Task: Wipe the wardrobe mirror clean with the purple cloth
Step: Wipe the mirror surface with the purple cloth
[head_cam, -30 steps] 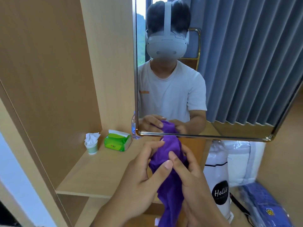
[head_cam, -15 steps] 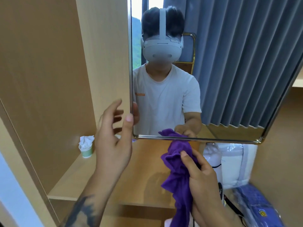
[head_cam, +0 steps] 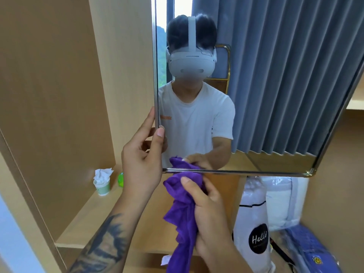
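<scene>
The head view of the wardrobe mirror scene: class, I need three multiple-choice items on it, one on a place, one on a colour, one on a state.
1. Where does the white paper cup stuffed with tissue stand?
A. on the light wooden shelf
B. on the floor
C. on top of the mirror

2. What colour is the crumpled cloth?
A. green
B. purple
C. white

3. What is the left hand doing?
A. hanging idle
B. gripping the cup
C. holding the left edge of the metal-framed wardrobe mirror

Answers: 1 A, the cup sits on the shelf board. 2 B, the cloth in the right hand is purple. 3 C, thumb and fingers clasp the frame.
</scene>
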A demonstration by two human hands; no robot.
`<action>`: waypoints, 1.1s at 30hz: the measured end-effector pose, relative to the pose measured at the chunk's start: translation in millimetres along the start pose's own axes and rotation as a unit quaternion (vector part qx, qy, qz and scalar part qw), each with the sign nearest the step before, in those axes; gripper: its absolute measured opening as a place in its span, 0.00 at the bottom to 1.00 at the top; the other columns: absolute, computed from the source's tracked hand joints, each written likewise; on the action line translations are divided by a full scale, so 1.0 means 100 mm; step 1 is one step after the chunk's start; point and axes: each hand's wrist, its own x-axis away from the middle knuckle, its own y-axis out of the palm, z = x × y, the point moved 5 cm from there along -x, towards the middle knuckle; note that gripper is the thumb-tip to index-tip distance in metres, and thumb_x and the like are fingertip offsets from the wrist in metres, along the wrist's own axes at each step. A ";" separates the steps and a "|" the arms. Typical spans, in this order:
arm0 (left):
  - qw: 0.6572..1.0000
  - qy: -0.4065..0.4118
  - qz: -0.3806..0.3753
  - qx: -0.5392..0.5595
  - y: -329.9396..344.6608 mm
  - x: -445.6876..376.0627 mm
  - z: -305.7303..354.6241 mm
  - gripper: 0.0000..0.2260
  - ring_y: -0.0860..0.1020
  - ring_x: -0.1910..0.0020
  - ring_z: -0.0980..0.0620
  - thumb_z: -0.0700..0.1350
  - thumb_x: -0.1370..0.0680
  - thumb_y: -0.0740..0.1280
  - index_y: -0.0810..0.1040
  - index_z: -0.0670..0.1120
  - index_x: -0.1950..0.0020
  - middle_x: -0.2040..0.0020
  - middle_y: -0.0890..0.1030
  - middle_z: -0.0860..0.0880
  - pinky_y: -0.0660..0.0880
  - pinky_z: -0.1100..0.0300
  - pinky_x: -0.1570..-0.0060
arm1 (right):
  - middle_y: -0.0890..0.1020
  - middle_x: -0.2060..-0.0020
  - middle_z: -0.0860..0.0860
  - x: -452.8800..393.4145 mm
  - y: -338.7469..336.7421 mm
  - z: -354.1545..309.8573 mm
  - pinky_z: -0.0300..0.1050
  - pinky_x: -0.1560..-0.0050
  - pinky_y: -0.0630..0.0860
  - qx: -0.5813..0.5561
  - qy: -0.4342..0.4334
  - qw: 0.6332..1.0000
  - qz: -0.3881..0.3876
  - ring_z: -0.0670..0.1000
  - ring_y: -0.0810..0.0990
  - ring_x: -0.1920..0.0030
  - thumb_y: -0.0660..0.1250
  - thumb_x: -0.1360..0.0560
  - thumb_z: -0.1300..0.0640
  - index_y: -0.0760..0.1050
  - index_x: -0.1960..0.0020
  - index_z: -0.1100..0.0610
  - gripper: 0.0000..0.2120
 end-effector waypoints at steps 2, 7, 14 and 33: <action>1.000 -0.003 -0.003 0.005 0.00 0.00 -0.02 0.19 0.75 0.64 0.43 0.54 0.17 0.66 0.73 0.67 0.26 0.55 0.85 0.42 0.78 0.47 0.61 | 0.88 0.55 0.60 -0.02 -0.16 -0.06 0.42 0.71 0.80 -0.017 -0.014 0.999 0.041 0.54 0.84 0.65 0.75 0.26 0.63 0.85 0.43 0.60 0.12; 1.000 -0.003 -0.016 -0.003 0.00 0.00 0.00 0.20 0.71 0.67 0.40 0.54 0.16 0.65 0.72 0.67 0.25 0.42 0.83 0.35 0.74 0.46 0.67 | 0.87 0.57 0.62 -0.03 -0.34 -0.22 0.41 0.79 0.76 -0.124 -0.022 0.986 0.107 0.56 0.84 0.70 0.72 0.23 0.63 0.82 0.42 0.62 0.10; 0.999 0.001 -0.030 -0.014 -0.07 -0.04 0.06 0.20 0.68 0.70 0.56 0.45 0.15 0.67 0.75 0.69 0.30 0.44 0.87 0.41 0.68 0.65 0.71 | 0.86 0.59 0.59 -0.01 0.16 0.03 0.41 0.74 0.77 -0.050 0.044 0.998 0.012 0.52 0.82 0.69 0.73 0.23 0.63 0.83 0.42 0.61 0.10; 0.999 -0.027 -0.043 0.000 -0.09 -0.01 0.10 0.21 0.64 0.64 0.44 0.42 0.16 0.68 0.74 0.66 0.31 0.64 0.74 0.57 0.66 0.55 0.65 | 0.87 0.51 0.64 -0.05 0.04 0.03 0.43 0.72 0.79 -0.034 0.021 0.999 0.020 0.58 0.86 0.61 0.76 0.29 0.64 0.83 0.41 0.62 0.17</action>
